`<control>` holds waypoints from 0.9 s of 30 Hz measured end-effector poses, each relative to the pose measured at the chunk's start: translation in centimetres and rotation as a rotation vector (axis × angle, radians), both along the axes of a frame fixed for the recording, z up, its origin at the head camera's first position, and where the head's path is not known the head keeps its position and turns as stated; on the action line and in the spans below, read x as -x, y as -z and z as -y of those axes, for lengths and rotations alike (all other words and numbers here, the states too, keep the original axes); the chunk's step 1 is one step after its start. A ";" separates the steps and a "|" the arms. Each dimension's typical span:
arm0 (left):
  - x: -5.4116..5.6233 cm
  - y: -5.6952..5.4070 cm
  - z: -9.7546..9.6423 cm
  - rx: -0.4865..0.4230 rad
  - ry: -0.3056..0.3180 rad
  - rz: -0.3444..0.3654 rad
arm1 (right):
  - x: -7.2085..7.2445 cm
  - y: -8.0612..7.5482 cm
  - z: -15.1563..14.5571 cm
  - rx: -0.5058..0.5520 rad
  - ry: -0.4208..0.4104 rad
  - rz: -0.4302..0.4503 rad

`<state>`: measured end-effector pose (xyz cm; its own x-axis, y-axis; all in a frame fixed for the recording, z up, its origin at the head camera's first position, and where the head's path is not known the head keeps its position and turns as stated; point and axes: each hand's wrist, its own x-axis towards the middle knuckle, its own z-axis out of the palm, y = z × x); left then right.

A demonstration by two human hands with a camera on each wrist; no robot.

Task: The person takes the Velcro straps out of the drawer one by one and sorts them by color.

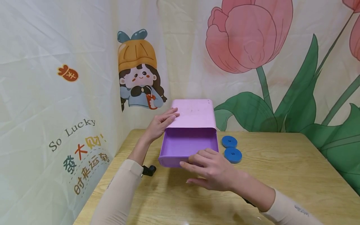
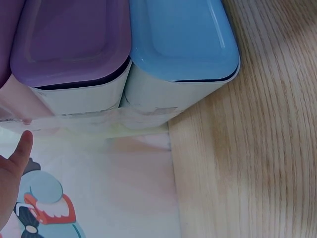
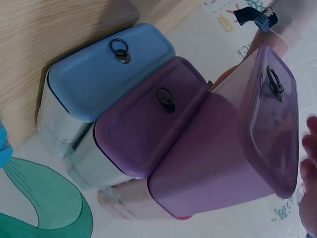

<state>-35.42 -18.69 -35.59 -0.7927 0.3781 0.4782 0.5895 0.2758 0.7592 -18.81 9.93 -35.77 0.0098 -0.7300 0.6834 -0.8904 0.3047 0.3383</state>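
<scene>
Some of the purple drawer front (image 1: 171, 161) hides behind the right hand (image 1: 213, 171).

At the lower left of the head view, the white cloth (image 1: 31, 93) bears "So Lucky" in dark letters, then "發大财!" in green, red and yellow, then "时来运转" in brown along dashed curves. Above these, a red printed pouch (image 1: 68, 73) carries one character, too small to read surely. Tiny lettering on the right sleeve (image 1: 284, 204), lower right, is illegible.
</scene>
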 end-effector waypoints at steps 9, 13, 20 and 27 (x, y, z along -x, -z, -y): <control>-0.1 0.0 -0.1 -0.004 -0.003 0.007 | -0.5 0.5 0.2 -0.028 0.023 -0.088; -0.1 -0.1 -0.1 0.003 -0.009 0.009 | -0.6 0.8 0.3 -0.084 0.062 -0.126; 0.2 0.0 0.0 0.000 -0.007 0.014 | -0.4 1.5 0.4 -0.110 0.172 -0.045; 0.0 -0.1 -0.1 -0.002 -0.003 0.012 | -0.3 1.9 0.7 -0.088 0.223 -0.052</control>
<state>-35.43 -18.55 -35.44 -0.7997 0.3746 0.4691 0.5792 0.2760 0.7670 -18.53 9.22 -37.65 -0.1244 -0.7748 0.6199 -0.7849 0.4590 0.4161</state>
